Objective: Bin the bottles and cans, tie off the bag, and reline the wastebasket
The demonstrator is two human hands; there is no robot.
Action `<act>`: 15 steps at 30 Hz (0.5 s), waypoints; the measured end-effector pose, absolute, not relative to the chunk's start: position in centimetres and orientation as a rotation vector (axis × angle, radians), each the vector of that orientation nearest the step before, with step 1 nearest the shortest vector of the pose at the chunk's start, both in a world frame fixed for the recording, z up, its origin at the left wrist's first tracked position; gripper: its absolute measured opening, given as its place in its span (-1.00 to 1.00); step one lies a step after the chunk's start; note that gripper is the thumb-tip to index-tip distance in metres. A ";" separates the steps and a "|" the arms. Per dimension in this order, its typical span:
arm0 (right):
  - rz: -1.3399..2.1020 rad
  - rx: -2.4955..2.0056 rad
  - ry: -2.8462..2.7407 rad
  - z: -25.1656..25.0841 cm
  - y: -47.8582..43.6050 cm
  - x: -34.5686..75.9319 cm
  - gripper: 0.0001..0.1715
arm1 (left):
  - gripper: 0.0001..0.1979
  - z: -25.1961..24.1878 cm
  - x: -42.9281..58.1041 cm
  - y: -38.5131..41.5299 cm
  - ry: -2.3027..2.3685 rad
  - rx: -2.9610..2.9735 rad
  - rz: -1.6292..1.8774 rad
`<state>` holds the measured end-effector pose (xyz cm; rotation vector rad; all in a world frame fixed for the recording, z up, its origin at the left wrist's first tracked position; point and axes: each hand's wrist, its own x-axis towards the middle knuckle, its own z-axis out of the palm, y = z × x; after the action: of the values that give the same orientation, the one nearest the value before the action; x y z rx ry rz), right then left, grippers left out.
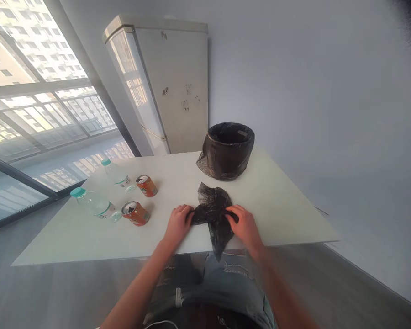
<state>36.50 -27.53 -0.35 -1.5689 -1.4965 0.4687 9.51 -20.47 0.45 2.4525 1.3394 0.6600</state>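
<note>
A crumpled black plastic bag lies at the front edge of the white table, one corner hanging over the edge. My left hand is closed on its left end. On the bag's right side, my right hand pinches the plastic between thumb and fingers. Behind the bag stands a round bin lined with another black bag, some of the liner bunched out at its left. To the left of my hands are two orange cans, both upright.
Two clear bottles with teal caps stand at the table's left. Beyond the white table is a white fridge against the wall. A large window fills the left side.
</note>
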 end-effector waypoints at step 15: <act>0.189 -1.426 -2.095 1.7 -30.2 34.4 -0.46 | -0.51 6.3 6.4 -21.6 1.131 1.191 1.107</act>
<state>34.40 -30.22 1.69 -1.4264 -2.0950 0.1891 6.40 -21.57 6.33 1.1906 1.1312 1.1069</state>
